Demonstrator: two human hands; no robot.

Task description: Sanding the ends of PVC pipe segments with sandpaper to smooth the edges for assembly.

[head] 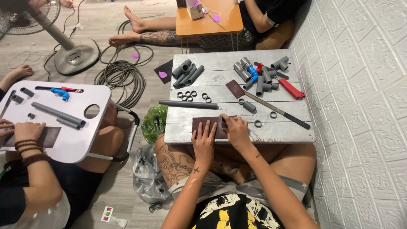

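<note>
Pressing flat on a brown sandpaper sheet [203, 125] at the near edge of a low grey wooden table [288, 135], the left hand [204, 142] lies palm down with its fingers spread along the sheet, pinning it without closing on anything. The right hand [235, 131] has its fingertips pressed together at the sheet's right end on what looks like a small grey pipe piece [224, 122], mostly hidden, so its exact form cannot be told. The sheet's long axis runs left to right, parallel to the table edge; judged as thin, limp and gritty, it would likely curl or slide unless held flat by a broad palm. The pipe piece appears light, stiff and smooth, best pinched across its sides; which way it points cannot be told. Beyond the hands lie a long grey pipe [194, 104] set crosswise, loose cut rings [187, 96], a handsaw [283, 111], a second sandpaper piece [235, 88], bundled pipe lengths [187, 73] and a red-handled cutter [291, 89]. At left, another person's hands [23, 130] rest on a white lap table [87, 140].
</note>
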